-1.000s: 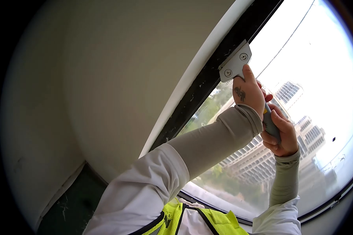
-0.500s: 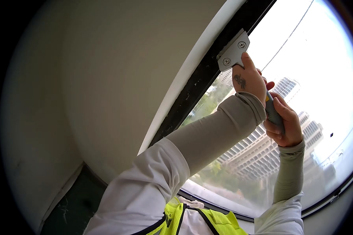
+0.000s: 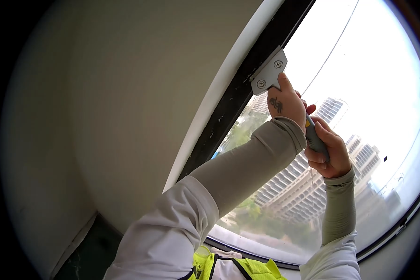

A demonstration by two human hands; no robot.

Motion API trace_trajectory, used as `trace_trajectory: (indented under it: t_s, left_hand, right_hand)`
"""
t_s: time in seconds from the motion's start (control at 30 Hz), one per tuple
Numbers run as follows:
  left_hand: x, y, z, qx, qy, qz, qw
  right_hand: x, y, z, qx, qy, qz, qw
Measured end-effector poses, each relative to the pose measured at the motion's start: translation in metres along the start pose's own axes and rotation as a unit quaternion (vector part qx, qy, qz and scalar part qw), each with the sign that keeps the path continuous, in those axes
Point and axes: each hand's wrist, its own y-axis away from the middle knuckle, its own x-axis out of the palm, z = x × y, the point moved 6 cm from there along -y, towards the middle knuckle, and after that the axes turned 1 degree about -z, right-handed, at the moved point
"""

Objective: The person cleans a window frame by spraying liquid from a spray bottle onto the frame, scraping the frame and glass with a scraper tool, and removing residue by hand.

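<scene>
A flat metal scraper (image 3: 269,73) with two screws rests its blade edge against the black window frame (image 3: 221,114). My left hand (image 3: 287,102), marked on its back, is closed round the scraper's neck, the thumb lying along the metal head. Lower on the grey handle (image 3: 316,141) my right hand (image 3: 332,148) is wrapped, its fingers curled round the end. Part of the grip is hidden behind my left hand and wrist.
A plain wall (image 3: 126,93) fills the left side, with a pale strip (image 3: 210,98) beside the frame. Window glass (image 3: 373,79) shows tall buildings outside. A dark green surface (image 3: 91,249) lies at the lower left.
Both hands and the scraper first rose in view, then shifted down and left. The blade stays at the black frame, and both grips are unchanged. The window view has shifted slightly left too.
</scene>
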Motion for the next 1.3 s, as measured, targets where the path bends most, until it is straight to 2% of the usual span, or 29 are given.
trace_trajectory:
  t_s: [0.07, 0.17, 0.23, 0.27, 0.33, 0.4, 0.47, 0.53, 0.57, 0.67, 0.77, 0.8, 0.9, 1.07, 1.2, 1.3]
  left_hand:
    - [-0.001, -0.002, 0.004, -0.013, -0.047, -0.001, 0.999]
    - [-0.001, -0.008, 0.009, -0.017, -0.028, 0.012, 0.999]
    - [-0.003, -0.013, 0.011, -0.02, -0.016, 0.012, 1.0]
    - [-0.003, -0.005, 0.006, -0.008, -0.048, -0.021, 0.999]
    - [-0.005, -0.013, 0.009, 0.013, -0.04, -0.016, 0.999]
    - [-0.01, -0.01, 0.01, -0.037, -0.006, 0.006, 0.999]
    - [-0.018, -0.008, 0.012, -0.032, 0.004, 0.005, 0.999]
    - [-0.024, 0.001, 0.017, -0.02, -0.006, 0.01, 1.0]
    - [-0.029, 0.011, 0.019, -0.018, -0.022, 0.032, 0.999]
    - [-0.073, 0.046, 0.035, -0.014, -0.025, 0.064, 0.998]
    - [-0.153, 0.079, 0.049, -0.038, -0.033, 0.037, 0.998]
    - [-0.178, 0.085, 0.053, -0.053, -0.034, 0.004, 0.998]
    - [-0.245, 0.094, 0.068, -0.085, -0.034, -0.088, 0.992]
    - [-0.248, 0.081, 0.053, -0.076, -0.025, -0.072, 0.994]
    - [-0.26, 0.08, 0.042, -0.067, 0.006, -0.114, 0.991]
    - [-0.249, 0.074, 0.031, -0.048, -0.008, -0.091, 0.995]
  right_hand:
    - [0.0, -0.003, 0.0, 0.002, -0.004, 0.029, 1.0]
    - [-0.004, -0.005, -0.002, -0.003, -0.015, -0.003, 1.0]
    - [-0.006, -0.001, -0.004, -0.001, -0.016, 0.01, 1.0]
    - [-0.005, -0.002, -0.004, 0.002, -0.017, 0.023, 1.0]
    - [-0.002, -0.004, -0.005, 0.003, -0.023, 0.032, 0.999]
    - [-0.001, -0.008, -0.008, -0.001, 0.006, 0.001, 1.0]
    - [0.0, -0.006, -0.016, 0.009, 0.007, 0.01, 1.0]
    - [0.0, 0.009, -0.025, 0.004, 0.003, -0.003, 1.0]
    - [0.0, 0.017, -0.034, 0.0, -0.016, 0.026, 1.0]
    - [0.001, 0.05, -0.086, 0.01, -0.032, 0.032, 0.999]
    - [0.018, 0.07, -0.165, 0.069, -0.051, 0.044, 0.995]
    - [0.025, 0.075, -0.186, 0.118, -0.061, 0.068, 0.989]
    - [0.033, 0.084, -0.246, 0.187, -0.022, 0.08, 0.979]
    - [0.04, 0.066, -0.249, 0.123, -0.078, 0.036, 0.989]
    - [0.044, 0.056, -0.257, 0.14, -0.096, 0.082, 0.982]
    - [0.047, 0.045, -0.252, 0.122, -0.134, 0.09, 0.979]
